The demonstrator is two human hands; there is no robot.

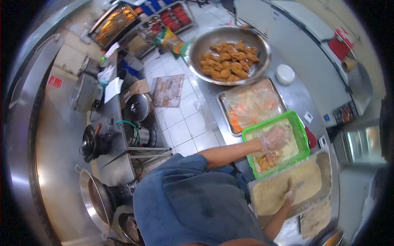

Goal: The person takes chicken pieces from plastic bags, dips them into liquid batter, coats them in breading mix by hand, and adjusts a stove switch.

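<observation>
My left hand [276, 138], in a clear plastic glove, is inside a green basket [303, 141] with pale liquid or batter. Its fingers are too unclear to read. Just below it, coated orange-brown pieces [266, 162] lie in the basket. My right hand [290, 192], also gloved, is low over a metal tray [327, 166] of pale flour-like powder [266, 194]. Blur hides its fingers and whatever they touch. Against the basket's upper side stands a metal tray of pale and orange raw-looking pieces [254, 102].
A large steel bowl [193, 61] of browned pieces [230, 61] stands at the counter's far end, near a white round tub [285, 74]. A wok [92, 197] and lidded pots are at the left. Cardboard [168, 91] lies on the tiled floor.
</observation>
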